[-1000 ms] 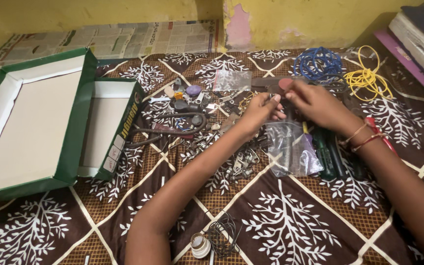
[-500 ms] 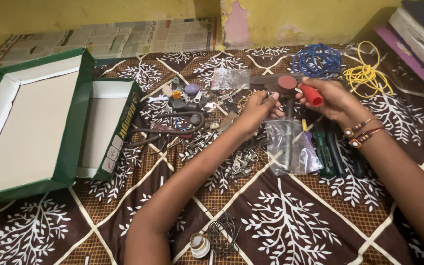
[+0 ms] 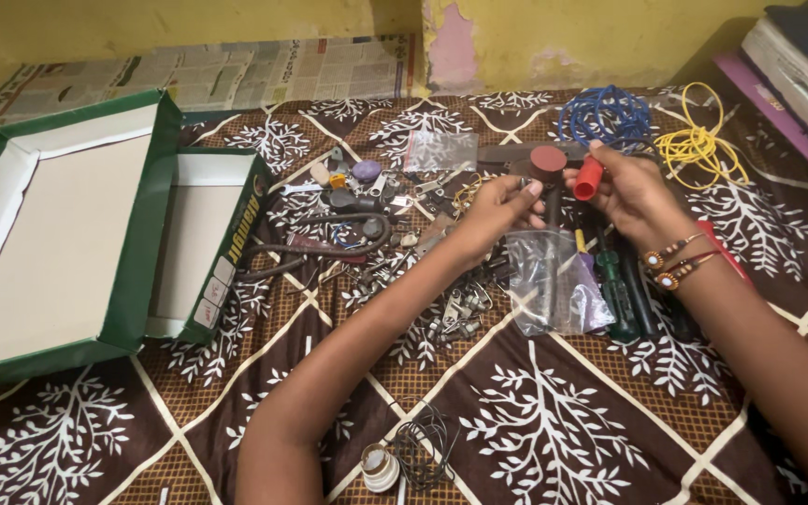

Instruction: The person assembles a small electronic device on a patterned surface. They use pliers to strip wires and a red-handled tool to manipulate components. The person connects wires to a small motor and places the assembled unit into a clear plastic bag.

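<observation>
Since nearest the camera sit only a small white tape roll [image 3: 382, 467] and a black wire tangle [image 3: 425, 449] on the brown leaf-print bedspread [image 3: 554, 421], both look parked out of the working zone, apart from the main pile.

Mid-field: clear plastic bag [image 3: 554, 281] stands between the forearms, mouth up toward the hands, so whatever comes out or goes in stays right under the grip. Green-handled screwdrivers [image 3: 621, 290] lie just beside it on the right, side by side, partly under the right wrist. Heap of small metal parts [image 3: 451, 313] spreads left of the bag, within reach of the left hand. Dark rubber hose [image 3: 329, 245] curls further left.

Left hand [image 3: 496, 208] closed in a pinch at the bag's top edge; what exactly is between the fingertips I cannot tell, looks like the bag rim or a small part. Right hand [image 3: 630, 192] gripping a red handle [image 3: 587, 178], tilted, raised off the bed above the bag; shaft hidden, tool type unclear. Round brown disc [image 3: 548, 161] sits just beside the handle, between the two hands.

Left side: open green box [image 3: 137, 281] with white lining, its two halves side by side.

Far: small clear pouch [image 3: 441, 150], blue wire coil [image 3: 605, 117], yellow wire coil [image 3: 699, 145] near the yellow wall [image 3: 236, 23], newspaper [image 3: 236, 75] along its base.
</observation>
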